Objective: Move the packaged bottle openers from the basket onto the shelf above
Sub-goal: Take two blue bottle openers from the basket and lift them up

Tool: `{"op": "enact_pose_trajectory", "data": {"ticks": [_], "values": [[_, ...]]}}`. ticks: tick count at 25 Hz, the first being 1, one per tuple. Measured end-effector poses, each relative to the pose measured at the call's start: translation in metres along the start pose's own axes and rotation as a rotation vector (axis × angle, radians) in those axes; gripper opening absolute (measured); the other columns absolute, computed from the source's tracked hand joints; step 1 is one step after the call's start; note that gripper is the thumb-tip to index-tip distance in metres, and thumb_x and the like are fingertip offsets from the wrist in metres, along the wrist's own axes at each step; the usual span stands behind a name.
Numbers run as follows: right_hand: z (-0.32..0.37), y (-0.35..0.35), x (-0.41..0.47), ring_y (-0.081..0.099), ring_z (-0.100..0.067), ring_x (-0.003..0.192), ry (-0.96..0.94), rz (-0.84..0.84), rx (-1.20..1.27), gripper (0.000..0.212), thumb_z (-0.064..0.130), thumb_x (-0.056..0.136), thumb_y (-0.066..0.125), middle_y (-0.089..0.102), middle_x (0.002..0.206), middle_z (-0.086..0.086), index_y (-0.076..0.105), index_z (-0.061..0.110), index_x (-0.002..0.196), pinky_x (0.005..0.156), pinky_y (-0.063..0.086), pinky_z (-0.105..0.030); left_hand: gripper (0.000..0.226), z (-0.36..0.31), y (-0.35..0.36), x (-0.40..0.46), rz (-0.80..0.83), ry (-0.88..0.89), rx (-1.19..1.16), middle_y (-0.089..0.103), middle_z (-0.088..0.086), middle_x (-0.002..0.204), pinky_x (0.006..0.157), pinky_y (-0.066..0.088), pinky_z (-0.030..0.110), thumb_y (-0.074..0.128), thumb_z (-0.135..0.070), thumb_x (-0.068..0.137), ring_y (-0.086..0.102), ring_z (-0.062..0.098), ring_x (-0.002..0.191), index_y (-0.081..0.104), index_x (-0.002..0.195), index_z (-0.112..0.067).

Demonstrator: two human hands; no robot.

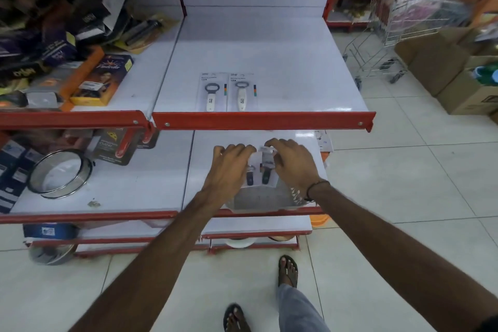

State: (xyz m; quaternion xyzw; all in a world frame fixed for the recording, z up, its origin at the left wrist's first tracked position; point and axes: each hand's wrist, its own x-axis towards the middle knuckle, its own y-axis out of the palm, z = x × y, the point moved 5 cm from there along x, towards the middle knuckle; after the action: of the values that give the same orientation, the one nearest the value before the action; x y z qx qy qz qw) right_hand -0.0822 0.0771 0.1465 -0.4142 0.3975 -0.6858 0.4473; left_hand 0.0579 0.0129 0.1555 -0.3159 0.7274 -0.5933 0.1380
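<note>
Both hands reach over the basket [258, 201] at the lower shelf's front edge: the left hand [229, 167] and right hand [292, 163] each pinch a packaged opener [265, 167]. Two packaged openers [229, 91] lie at the upper shelf's [296, 67] front edge.

1. Cool, even indoor light fell from overhead; shadows were soft and faint.
2. Pale glare sat on the white upper shelf [296, 67] near its red front edge.
3. The shopping trolley [390, 21] and cardboard boxes [442, 70] at right were motion-blurred.
4. Wide-angle distortion bent the shelf edges and the floor tiles [404, 197].
</note>
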Motion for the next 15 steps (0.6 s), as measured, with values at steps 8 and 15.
{"op": "enact_pose_trajectory", "data": {"ticks": [8,15], "values": [[0.016,-0.168,0.007,0.041,-0.016,0.074,-0.063,-0.36,-0.044,0.022,0.012,0.09,0.043,0.056,0.078,0.006,0.058,0.016,0.105,0.07,0.033,-0.035,0.036,-0.058,-0.133,0.051,-0.401,0.108,-0.202,0.068,0.004,0.116,0.097,0.027,0.041,0.039,-0.008,0.089,0.055,0.022,0.107,0.061,0.116,-0.015],[-0.016,-0.236,0.098,0.052,-0.03,0.078,0.091,-0.384,0.017,0.024,0.008,0.091,0.039,0.044,0.07,0.007,0.059,0.012,0.104,0.071,0.038,-0.036,0.044,-0.046,-0.17,0.172,-0.338,-0.019,-0.243,0.065,-0.001,0.084,0.097,0.028,0.047,0.031,-0.003,0.083,0.054,0.024,0.101,0.061,0.11,-0.019]]}}
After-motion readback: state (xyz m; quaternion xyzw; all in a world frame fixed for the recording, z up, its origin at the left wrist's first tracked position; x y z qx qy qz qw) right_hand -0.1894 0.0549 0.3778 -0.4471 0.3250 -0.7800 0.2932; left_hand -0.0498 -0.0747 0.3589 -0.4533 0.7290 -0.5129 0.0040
